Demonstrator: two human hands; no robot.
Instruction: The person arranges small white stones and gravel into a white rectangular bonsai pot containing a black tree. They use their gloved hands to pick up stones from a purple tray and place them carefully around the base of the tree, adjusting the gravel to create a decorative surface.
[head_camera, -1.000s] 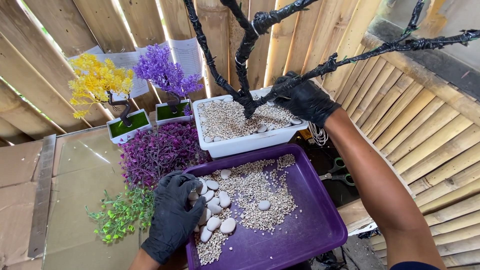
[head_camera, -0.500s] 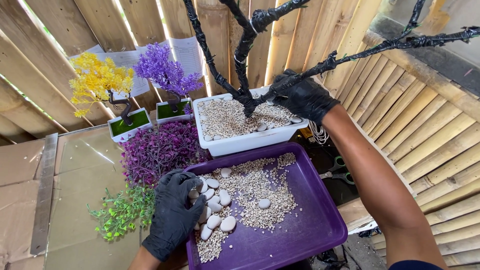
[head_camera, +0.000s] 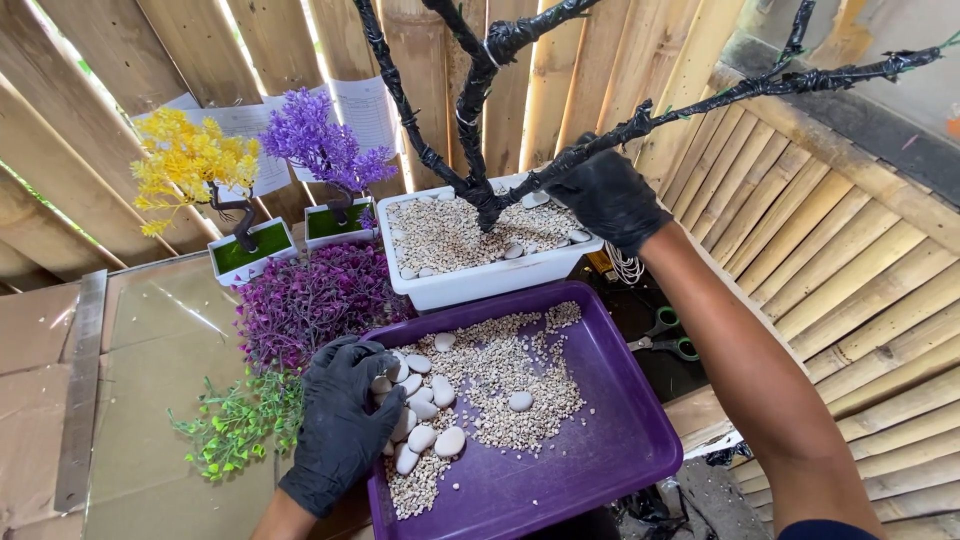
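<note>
Resting left hand on white stones – fingers curled | right hand gripping black branch | white papers behind

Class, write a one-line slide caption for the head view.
Gloved left hand picks white pebbles from purple tray; right hand steadies black branch.

The right hand, in a black glove, has slid from the far right corner of the white rectangular planter up onto the black-wrapped branch above its right edge. The black-gloved left hand has closed a little tighter over the smooth white pebbles at the left edge of the purple plastic tray.
</note>
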